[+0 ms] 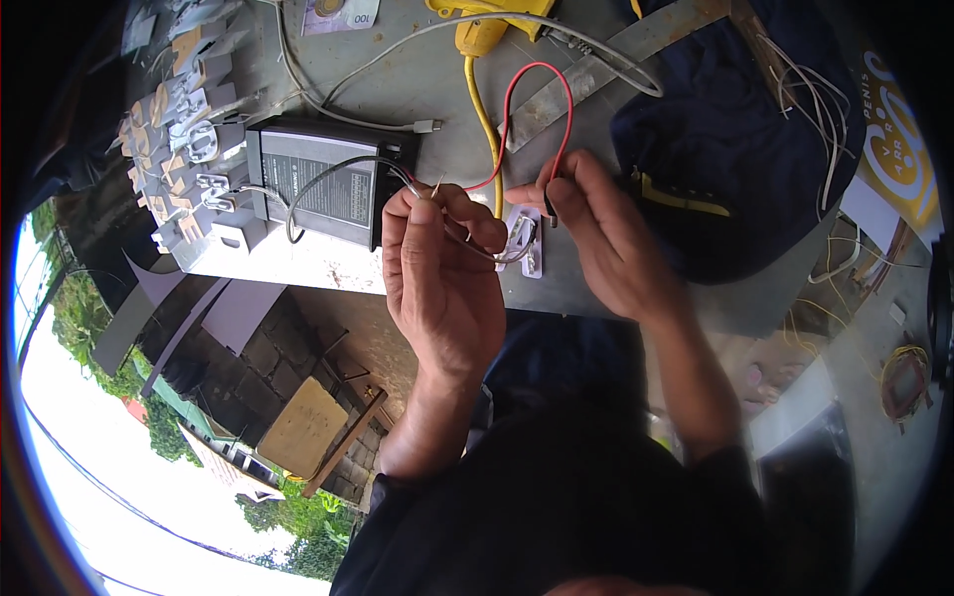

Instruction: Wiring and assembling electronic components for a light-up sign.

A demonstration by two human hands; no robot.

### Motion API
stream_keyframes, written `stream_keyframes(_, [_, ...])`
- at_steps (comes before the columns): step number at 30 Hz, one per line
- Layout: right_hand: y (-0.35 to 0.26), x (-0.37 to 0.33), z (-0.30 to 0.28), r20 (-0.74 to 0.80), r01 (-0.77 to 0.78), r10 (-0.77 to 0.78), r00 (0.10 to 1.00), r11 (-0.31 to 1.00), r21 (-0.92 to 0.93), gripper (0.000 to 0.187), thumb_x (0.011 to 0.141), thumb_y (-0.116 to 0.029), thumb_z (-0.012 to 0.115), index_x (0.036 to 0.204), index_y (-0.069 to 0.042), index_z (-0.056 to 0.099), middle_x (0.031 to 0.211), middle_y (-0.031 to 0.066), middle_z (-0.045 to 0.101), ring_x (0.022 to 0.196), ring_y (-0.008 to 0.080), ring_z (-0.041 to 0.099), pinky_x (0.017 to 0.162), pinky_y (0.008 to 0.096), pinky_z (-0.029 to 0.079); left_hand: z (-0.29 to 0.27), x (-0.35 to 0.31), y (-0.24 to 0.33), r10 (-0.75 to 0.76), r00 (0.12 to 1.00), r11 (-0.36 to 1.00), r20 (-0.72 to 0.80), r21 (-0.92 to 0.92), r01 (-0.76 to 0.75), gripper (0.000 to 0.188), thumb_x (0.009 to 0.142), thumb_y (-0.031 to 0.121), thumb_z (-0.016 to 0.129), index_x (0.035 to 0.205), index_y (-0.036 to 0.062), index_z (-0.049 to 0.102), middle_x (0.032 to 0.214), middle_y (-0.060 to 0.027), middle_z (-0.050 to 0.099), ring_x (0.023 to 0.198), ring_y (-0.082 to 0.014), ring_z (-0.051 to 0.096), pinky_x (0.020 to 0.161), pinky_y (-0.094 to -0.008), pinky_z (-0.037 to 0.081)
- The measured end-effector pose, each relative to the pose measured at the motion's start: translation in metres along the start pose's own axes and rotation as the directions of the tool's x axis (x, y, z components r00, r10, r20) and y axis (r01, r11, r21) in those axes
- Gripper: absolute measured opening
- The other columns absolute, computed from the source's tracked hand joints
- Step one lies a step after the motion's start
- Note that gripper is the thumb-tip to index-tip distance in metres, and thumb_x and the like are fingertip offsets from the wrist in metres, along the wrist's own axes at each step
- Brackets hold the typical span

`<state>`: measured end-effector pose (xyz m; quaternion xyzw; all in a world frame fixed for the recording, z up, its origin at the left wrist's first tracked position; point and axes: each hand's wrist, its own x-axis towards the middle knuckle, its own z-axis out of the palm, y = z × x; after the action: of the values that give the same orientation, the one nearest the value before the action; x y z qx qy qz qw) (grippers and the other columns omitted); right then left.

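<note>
My left hand is closed, thumb and fingertips pinching the bare ends of thin wires. A red wire loops up and over to my right hand, whose thumb and forefinger are closed on a small black tip. The tip's exact kind is hard to make out. Between and below the hands, a small white LED module lies at the table's near edge, and a thin wire runs from it to my left hand. Left of that hand sits a black power supply box with a printed label.
A white cable with a USB plug lies above the box. Behind it rest a yellow tool with a yellow cord and a metal strip. Dark blue cloth covers the right. Many small modules crowd the left.
</note>
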<state>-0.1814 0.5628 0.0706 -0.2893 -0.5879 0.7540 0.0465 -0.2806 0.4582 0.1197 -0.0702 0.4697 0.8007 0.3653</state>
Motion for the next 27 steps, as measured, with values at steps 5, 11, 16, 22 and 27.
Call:
stream_keyframes(5, [-0.008,0.007,-0.001,0.109,-0.118,0.129,0.986,0.988,-0.102,0.023,0.103,-0.020,0.037,0.103,0.000,0.049,0.098,0.0076,0.063,0.090,0.0113,0.058,0.084,0.0284,0.045,-0.004,-0.006,0.002,-0.021,0.999,1.000,-0.027,-0.011,0.021,0.013,0.098,0.016,0.045,0.106,0.0077,0.052,0.090,-0.0031,0.051,0.078,-0.0096,0.047,0.071,-0.0256,0.039])
stream_keyframes(11, [-0.008,0.006,-0.004,0.028,-0.166,0.163,0.986,0.968,0.188,0.021,0.098,-0.020,0.049,0.104,-0.001,0.056,0.085,0.0036,0.060,0.076,0.0085,0.057,0.068,0.0248,0.045,-0.013,-0.010,0.003,-0.040,0.999,0.993,-0.003,0.108,0.040,0.013,0.098,0.015,0.044,0.105,0.0063,0.052,0.084,-0.0053,0.055,0.071,-0.0121,0.047,0.065,-0.0255,0.038])
stream_keyframes(16, [-0.023,-0.006,-0.013,-0.019,-0.196,0.272,0.962,0.738,0.645,0.023,0.093,-0.018,0.059,0.108,-0.001,0.060,0.078,0.0005,0.060,0.069,0.0082,0.058,0.062,0.0229,0.046,0.000,-0.008,0.003,-0.035,0.999,0.934,0.017,0.356,0.027,0.010,0.094,0.009,0.055,0.099,0.0004,0.053,0.081,-0.0058,0.062,0.064,-0.0048,0.048,0.061,-0.0183,0.039])
stream_keyframes(22, [-0.029,-0.012,-0.016,-0.094,-0.073,0.253,0.963,0.580,0.811,0.024,0.093,-0.017,0.058,0.110,-0.001,0.058,0.085,0.0088,0.065,0.071,0.0140,0.064,0.064,0.0255,0.052,0.015,-0.006,-0.002,0.001,1.000,0.903,0.026,0.430,-0.012,0.011,0.091,0.002,0.059,0.100,-0.0022,0.056,0.081,-0.0022,0.061,0.068,-0.0035,0.051,0.062,-0.0166,0.040])
stream_keyframes(27, [-0.027,-0.013,-0.015,-0.167,0.015,0.253,0.953,0.512,0.859,0.022,0.095,-0.017,0.055,0.111,-0.003,0.057,0.094,0.0118,0.065,0.082,0.0184,0.067,0.076,0.0319,0.056,0.018,-0.007,-0.009,0.021,0.995,0.925,0.093,0.375,-0.054,0.010,0.093,0.001,0.053,0.102,-0.0028,0.051,0.089,-0.0093,0.063,0.075,-0.0068,0.055,0.068,-0.0180,0.043])
